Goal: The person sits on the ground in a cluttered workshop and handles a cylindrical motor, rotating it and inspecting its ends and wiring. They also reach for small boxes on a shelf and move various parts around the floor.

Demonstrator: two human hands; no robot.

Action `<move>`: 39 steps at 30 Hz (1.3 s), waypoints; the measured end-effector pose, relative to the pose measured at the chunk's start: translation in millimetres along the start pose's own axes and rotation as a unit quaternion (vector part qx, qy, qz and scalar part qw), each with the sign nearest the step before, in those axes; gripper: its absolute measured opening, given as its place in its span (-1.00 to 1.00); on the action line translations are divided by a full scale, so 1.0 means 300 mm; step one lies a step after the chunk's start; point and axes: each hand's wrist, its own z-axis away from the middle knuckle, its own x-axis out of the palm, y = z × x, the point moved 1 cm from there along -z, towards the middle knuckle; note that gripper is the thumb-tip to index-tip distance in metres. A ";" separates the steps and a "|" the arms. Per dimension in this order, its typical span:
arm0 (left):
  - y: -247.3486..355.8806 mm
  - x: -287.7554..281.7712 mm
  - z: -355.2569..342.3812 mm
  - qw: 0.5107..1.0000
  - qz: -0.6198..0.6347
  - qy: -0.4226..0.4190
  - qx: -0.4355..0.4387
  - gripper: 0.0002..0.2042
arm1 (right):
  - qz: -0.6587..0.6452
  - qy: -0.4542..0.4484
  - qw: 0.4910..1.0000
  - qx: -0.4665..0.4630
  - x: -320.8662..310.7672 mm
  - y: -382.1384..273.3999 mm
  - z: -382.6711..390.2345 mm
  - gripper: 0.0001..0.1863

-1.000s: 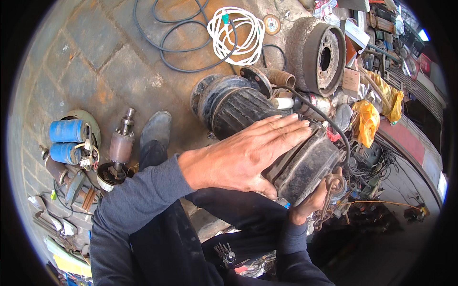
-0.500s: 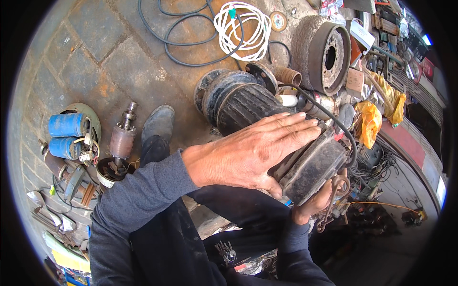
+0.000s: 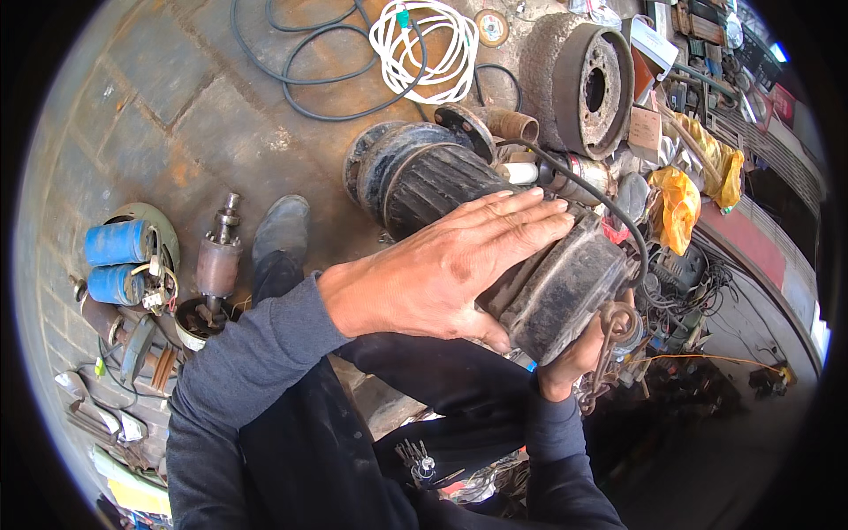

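A black, dusty motor (image 3: 442, 187) with a ribbed body lies slanted across the middle, a flange at its far end and a thick end cap (image 3: 565, 296) near me. A black cable (image 3: 609, 205) curves out of that near end. My left hand (image 3: 455, 261) is laid flat over the housing beside the cap, fingers stretched and thumb apart. At the cap's lower right edge, my right hand (image 3: 576, 360) curls round it from beneath; some of its fingertips are hidden. A rusty shackle (image 3: 608, 353) hangs against that hand.
Blue cylinders (image 3: 117, 243) with wires, and a rotor (image 3: 218, 263) standing in a bowl-like housing, are on the left. Beyond the motor lie a coiled white hose (image 3: 424, 53), a black cable and a heavy drum (image 3: 583, 88). Yellow plastic (image 3: 676, 208) and clutter fill the right.
The whole scene has shifted slightly left in the picture. My left hand stays flat on the motor, and my right hand stays at the end cap.
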 end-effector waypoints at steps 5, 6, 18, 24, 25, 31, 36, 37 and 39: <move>0.004 0.001 0.003 1.000 -0.015 -0.006 -0.013 0.24 | 0.068 0.023 0.997 0.011 0.012 -0.014 0.009 0.04; 0.006 0.001 0.004 1.000 -0.016 -0.004 -0.014 0.25 | 0.048 0.026 0.998 0.024 0.009 -0.016 0.010 0.04; 0.042 0.022 -0.011 0.999 -0.033 0.027 -0.021 0.22 | 0.019 -0.089 0.994 -0.059 0.003 -0.075 -0.106 -0.38; 0.096 0.053 -0.044 0.995 -0.088 0.047 0.013 0.00 | 0.015 -0.080 0.990 -0.114 0.021 -0.084 -0.109 -0.37; 0.103 0.058 -0.048 0.994 -0.095 0.047 0.015 -0.02 | -0.033 -0.068 0.994 -0.080 0.026 -0.088 -0.111 -0.37; 0.118 0.095 -0.055 0.984 -0.157 0.068 0.041 -0.32 | -0.297 0.009 0.951 0.082 0.032 -0.170 -0.098 -0.41; 0.114 0.096 -0.050 0.985 -0.142 0.096 0.033 -0.30 | -0.085 -0.127 0.987 -0.056 0.008 -0.079 -0.132 -0.44; 0.105 0.090 -0.053 0.987 -0.127 0.097 0.035 -0.29 | -0.126 -0.088 0.988 -0.021 -0.009 -0.050 -0.130 -0.43; 0.101 0.077 -0.056 0.992 -0.075 0.097 0.021 -0.28 | -0.217 -0.029 0.975 0.035 -0.037 -0.009 -0.121 -0.43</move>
